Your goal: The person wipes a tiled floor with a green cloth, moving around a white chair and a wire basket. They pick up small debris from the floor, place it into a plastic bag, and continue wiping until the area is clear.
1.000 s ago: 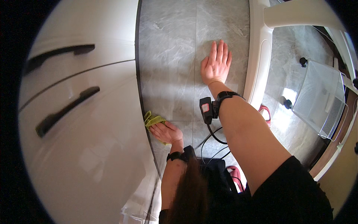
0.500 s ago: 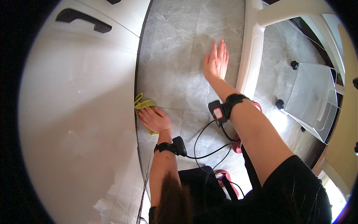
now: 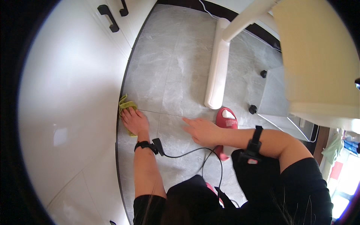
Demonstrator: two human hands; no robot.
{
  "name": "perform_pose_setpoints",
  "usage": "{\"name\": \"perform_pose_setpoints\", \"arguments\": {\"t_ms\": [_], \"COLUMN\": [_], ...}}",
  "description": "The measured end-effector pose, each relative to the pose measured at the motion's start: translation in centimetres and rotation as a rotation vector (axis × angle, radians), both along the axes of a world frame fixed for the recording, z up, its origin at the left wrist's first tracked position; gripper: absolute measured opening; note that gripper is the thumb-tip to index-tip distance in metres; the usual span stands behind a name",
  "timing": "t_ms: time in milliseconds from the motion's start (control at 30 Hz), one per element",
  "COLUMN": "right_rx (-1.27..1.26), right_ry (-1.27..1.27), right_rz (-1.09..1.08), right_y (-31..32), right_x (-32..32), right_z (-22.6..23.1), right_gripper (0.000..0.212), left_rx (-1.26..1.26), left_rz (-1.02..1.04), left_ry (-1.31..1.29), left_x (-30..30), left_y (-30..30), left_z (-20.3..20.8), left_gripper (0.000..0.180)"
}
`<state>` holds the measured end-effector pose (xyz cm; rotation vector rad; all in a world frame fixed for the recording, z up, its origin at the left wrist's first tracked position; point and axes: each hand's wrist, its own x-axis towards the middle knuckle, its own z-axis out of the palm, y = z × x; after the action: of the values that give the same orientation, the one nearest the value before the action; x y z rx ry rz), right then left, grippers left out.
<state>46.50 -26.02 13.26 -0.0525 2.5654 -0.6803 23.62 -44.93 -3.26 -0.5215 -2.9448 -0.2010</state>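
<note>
My left hand (image 3: pixel 135 120) presses a yellow-green cleaning cloth (image 3: pixel 127 105) onto the floor, right at the foot of the white cabinet. Its fingers lie close together over the bunched cloth, which sticks out past the fingertips and below the palm. My right hand (image 3: pixel 202 131) holds nothing; its fingers are apart and point left over the tiles, the forefinger stretched furthest. Just behind it is a red slipper (image 3: pixel 227 119) on one of my feet.
White cabinet doors (image 3: pixel 75 93) with black handles (image 3: pixel 108 18) line the left. A white furniture leg (image 3: pixel 217 71) rests on the grey tiled floor (image 3: pixel 150 71). At right stand a mesh cart (image 3: pixel 275 93) on black casters and a cream panel (image 3: pixel 318 56). Black cables (image 3: pixel 187 153) run from my wrist straps.
My right hand has come back toward me from the far floor, and its arm now bends across to the left. My left hand stays on the cloth by the cabinet. The view has shifted.
</note>
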Motion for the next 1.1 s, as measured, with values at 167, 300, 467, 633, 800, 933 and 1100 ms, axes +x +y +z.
{"name": "perform_pose_setpoints", "arguments": {"t_ms": [167,300,467,633,800,933,1100], "right_rx": [-0.06,0.073,0.407,0.368,0.408,0.418,0.412], "right_ry": [-0.26,-0.519,-0.263,-0.192,-0.128,-0.075,-0.11], "right_rz": [0.218,0.109,-0.039,-0.068,-0.057,-0.056,0.027], "right_y": [0.0,3.4,5.0,5.4,5.7,5.5,6.1], "right_x": [5.6,6.9,13.9,15.9,16.1,16.9,15.4], "right_z": [2.2,-0.9,-5.4,-8.2,-8.3,-8.9,-6.9], "right_gripper": [0.038,0.062,0.114,0.135,0.135,0.137,0.138], "left_rx": [-0.027,-0.048,0.043,0.099,0.232,0.157,0.14], "left_rz": [0.017,0.026,-0.163,-0.246,-0.607,-0.964,-1.133], "left_ry": [0.001,-0.016,0.014,-0.081,-0.391,-0.263,-0.338], "left_x": [-0.2,-0.1,-3.4,-7.6,-1.3,2.6,7.1], "left_y": [0.2,0.4,7.1,24.3,36.1,33.0,21.7], "left_z": [0.4,0.3,-0.3,1.0,3.3,3.0,2.9], "left_gripper": [0.044,0.042,0.04,0.049,0.055,0.042,0.037]}}
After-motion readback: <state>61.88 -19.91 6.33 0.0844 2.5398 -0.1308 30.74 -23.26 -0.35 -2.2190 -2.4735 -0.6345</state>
